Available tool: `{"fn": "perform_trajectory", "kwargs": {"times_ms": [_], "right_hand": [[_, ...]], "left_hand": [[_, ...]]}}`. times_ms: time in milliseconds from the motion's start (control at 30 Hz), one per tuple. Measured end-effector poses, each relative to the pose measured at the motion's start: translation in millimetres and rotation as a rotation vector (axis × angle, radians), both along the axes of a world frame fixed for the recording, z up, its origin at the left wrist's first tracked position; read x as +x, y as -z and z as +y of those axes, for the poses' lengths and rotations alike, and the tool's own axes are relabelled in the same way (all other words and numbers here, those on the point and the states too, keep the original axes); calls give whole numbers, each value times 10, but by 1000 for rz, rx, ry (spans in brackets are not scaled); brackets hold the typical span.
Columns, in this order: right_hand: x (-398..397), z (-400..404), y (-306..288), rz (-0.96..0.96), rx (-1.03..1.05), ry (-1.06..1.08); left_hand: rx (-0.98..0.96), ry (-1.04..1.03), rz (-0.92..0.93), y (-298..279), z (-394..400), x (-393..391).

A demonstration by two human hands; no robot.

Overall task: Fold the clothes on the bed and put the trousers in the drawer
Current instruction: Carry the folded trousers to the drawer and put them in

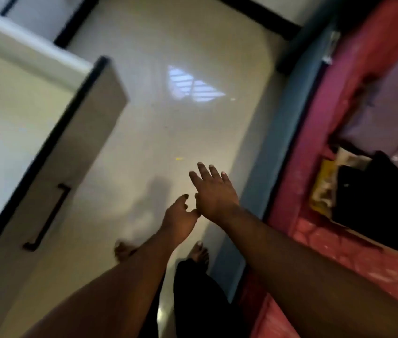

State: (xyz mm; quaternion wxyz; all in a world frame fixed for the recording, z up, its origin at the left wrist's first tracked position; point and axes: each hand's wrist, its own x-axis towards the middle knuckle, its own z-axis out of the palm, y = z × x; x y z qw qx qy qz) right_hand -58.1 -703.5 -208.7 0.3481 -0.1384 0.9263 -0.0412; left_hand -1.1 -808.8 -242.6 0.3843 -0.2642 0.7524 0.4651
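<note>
Both forearms extend forward and downward over the pale glossy floor [168, 132], bare to the lower frame edge. The right hand [213, 191] is held palm down with fingers straight and spread, holding nothing; its wrist lies just left of the bed [315, 245] edge. The left hand [180, 218] sits immediately left of and slightly below the right hand, fingers loosely extended and relaxed, thumb tip close to or touching the right hand's thumb; contact cannot be confirmed through the blur. It holds nothing.

The bed occupies the right side of the view, covered in a pink patterned sheet, with a blue-grey side panel [276, 132] facing the floor. On the bed lie the clothes: a dark garment [378, 203] nearest the hands, possibly the trousers though that cannot be told, a yellow-and-white piece [324, 189] partly beneath it, and a pale purple garment [383, 115] farther up the bed. All lie unfolded or bunched.

Across the floor from the bed, at far left, an open drawer [54, 164] projects outward, its white front bearing a dark bar handle [46, 215]. Two bare feet [200, 252] stand on the floor beside the bed, beneath the forearms. A window reflection [193, 86] shows on the floor.
</note>
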Motion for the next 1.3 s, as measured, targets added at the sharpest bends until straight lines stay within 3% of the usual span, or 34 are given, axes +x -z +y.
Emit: {"fn": "perform_trajectory", "kwargs": {"times_ms": [300, 400, 467, 533, 600, 633, 733, 867, 1033, 1167, 1300], "right_hand": [[312, 3164, -628, 681, -85, 649], [680, 4021, -657, 884, -119, 939], [895, 4486, -574, 791, -161, 1229], [1056, 4723, -420, 470, -409, 1532], [1141, 4773, -210, 126, -779, 1700], [1159, 4755, -96, 59, -896, 1729], [1115, 4683, -17, 66, -1037, 1752], [1152, 4361, 35, -75, -1125, 1749], [967, 3484, 14, -105, -1220, 1711], [458, 2687, -50, -160, -1287, 1695], [-306, 1716, -297, -243, -1343, 1604]], "left_hand": [[556, 23, 123, -629, 2760, -424], [590, 74, 159, -536, 3241, -510], [438, 112, 200, -382, 3416, -578], [346, 112, 183, -229, 3446, -641], [369, 81, 139, -168, 3476, -686], [399, 72, 110, -140, 3488, -705], [503, 30, 4, -133, 3433, -775], [557, 30, -214, -189, 3077, -799], [600, -72, -65, -240, 2124, -1011], [579, -68, -26, -390, 1175, -1327], [482, -236, 180, -757, 133, -1630]]}}
